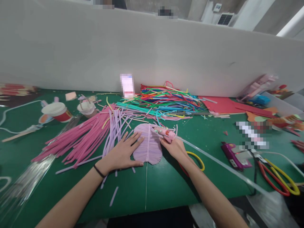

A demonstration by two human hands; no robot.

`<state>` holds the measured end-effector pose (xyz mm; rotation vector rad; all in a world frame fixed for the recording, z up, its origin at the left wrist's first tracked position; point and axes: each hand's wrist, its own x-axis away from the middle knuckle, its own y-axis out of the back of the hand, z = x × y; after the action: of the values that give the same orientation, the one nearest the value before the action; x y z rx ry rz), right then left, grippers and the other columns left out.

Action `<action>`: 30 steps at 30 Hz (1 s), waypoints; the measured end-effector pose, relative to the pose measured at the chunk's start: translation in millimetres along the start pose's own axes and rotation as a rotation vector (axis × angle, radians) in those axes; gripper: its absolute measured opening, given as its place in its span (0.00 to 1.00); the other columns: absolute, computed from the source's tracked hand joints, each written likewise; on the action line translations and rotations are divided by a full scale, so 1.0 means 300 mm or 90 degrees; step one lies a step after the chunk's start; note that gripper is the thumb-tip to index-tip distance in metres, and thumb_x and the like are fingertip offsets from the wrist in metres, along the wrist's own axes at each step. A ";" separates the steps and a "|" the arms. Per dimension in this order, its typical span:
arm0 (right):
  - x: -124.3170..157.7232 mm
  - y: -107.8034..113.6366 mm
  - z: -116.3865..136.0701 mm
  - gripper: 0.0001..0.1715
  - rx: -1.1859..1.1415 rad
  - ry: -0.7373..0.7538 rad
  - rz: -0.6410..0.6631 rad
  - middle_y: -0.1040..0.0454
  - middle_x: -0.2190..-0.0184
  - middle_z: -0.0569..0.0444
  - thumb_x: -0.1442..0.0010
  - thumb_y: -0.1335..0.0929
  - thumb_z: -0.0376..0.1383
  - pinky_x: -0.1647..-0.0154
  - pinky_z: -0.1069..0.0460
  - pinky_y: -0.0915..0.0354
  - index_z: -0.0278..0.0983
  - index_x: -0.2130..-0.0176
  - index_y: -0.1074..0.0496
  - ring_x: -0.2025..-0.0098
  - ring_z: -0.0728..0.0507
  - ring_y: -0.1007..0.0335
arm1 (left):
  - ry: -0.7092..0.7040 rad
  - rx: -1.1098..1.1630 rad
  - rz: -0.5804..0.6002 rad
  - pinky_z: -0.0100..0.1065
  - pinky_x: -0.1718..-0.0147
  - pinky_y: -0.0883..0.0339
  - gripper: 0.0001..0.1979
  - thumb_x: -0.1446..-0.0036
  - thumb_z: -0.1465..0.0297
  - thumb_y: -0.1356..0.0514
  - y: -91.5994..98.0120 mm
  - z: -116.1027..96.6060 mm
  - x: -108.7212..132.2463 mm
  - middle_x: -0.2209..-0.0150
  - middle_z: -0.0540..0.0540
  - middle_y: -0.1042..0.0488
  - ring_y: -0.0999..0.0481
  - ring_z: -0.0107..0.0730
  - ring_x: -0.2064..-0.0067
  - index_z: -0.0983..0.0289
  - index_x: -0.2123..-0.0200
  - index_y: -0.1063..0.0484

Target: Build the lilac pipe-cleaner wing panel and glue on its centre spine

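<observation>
A lilac leaf shape [154, 148] made of pipe cleaners lies flat on the green table, with a pale rib down its middle and a thin wire running from its lower end. My left hand [124, 150] is spread flat, fingers apart, its fingertips on the leaf's left edge. In my right hand [172, 147] is a small pink glue gun [166, 133], its nozzle over the upper right of the leaf. A long clear glue stick [220, 163] trails from its back. Partly hidden under my right forearm are yellow-and-red scissors handles [198, 160].
Pink pipe cleaners [87, 136] and lilac ones [116, 126] fan out at left, near a paper cup [58, 111]. Multicoloured pipe cleaners [166, 99] and red sheets [220, 104] lie behind. A purple device [235, 156] and more scissors [276, 177] are at right.
</observation>
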<state>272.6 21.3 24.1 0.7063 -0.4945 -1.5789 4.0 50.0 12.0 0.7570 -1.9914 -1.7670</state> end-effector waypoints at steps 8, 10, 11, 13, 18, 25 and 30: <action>0.004 0.001 0.002 0.14 0.030 -0.057 -0.028 0.19 0.66 0.54 0.45 0.33 0.43 0.57 0.48 0.31 0.42 0.64 0.21 0.61 0.39 0.24 | 0.009 -0.007 0.019 0.53 0.34 0.67 0.50 0.46 0.38 0.51 -0.003 -0.001 -0.002 0.29 0.63 0.57 0.55 0.51 0.30 0.60 0.30 0.61; 0.003 -0.002 -0.006 0.13 -0.002 -0.054 -0.046 0.19 0.69 0.53 0.47 0.32 0.44 0.56 0.48 0.32 0.41 0.67 0.21 0.62 0.39 0.24 | 0.012 -0.008 0.023 0.52 0.34 0.67 0.50 0.46 0.38 0.51 -0.001 -0.002 -0.002 0.29 0.63 0.57 0.55 0.51 0.29 0.60 0.30 0.61; 0.002 -0.005 -0.010 0.12 -0.020 -0.052 -0.056 0.20 0.70 0.53 0.48 0.32 0.44 0.57 0.48 0.32 0.41 0.69 0.21 0.64 0.40 0.24 | 0.012 -0.007 0.024 0.52 0.34 0.68 0.51 0.46 0.38 0.51 -0.001 -0.002 -0.002 0.29 0.63 0.57 0.55 0.51 0.29 0.61 0.30 0.61; 0.000 -0.009 -0.017 0.10 -0.042 -0.047 -0.074 0.21 0.74 0.54 0.49 0.32 0.42 0.61 0.49 0.31 0.40 0.72 0.23 0.69 0.42 0.25 | 0.010 -0.006 0.025 0.52 0.34 0.68 0.51 0.46 0.38 0.51 -0.002 -0.002 -0.002 0.29 0.63 0.57 0.56 0.51 0.29 0.61 0.30 0.61; -0.004 -0.004 -0.013 0.07 -0.040 -0.045 -0.094 0.27 0.82 0.59 0.54 0.35 0.36 0.65 0.52 0.33 0.40 0.81 0.30 0.76 0.46 0.31 | 0.009 0.000 0.017 0.52 0.34 0.67 0.51 0.46 0.39 0.51 0.000 -0.003 0.000 0.29 0.62 0.57 0.55 0.51 0.30 0.60 0.30 0.63; -0.001 0.004 -0.013 0.08 -0.080 -0.022 -0.127 0.28 0.82 0.58 0.55 0.36 0.36 0.68 0.53 0.34 0.40 0.82 0.32 0.77 0.47 0.34 | 0.012 0.008 0.018 0.52 0.34 0.68 0.51 0.46 0.38 0.51 0.004 -0.008 0.000 0.29 0.62 0.56 0.55 0.51 0.29 0.62 0.30 0.63; 0.003 0.000 -0.017 0.07 -0.110 -0.019 -0.126 0.28 0.81 0.58 0.55 0.36 0.36 0.69 0.53 0.34 0.39 0.82 0.32 0.78 0.47 0.33 | 0.010 0.013 0.012 0.53 0.34 0.66 0.51 0.47 0.39 0.50 0.002 0.000 -0.001 0.30 0.63 0.54 0.53 0.52 0.30 0.62 0.30 0.60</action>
<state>276.2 20.9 20.4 0.6140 -0.3121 -1.7960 4.2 50.1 12.7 0.7539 -2.0020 -1.7271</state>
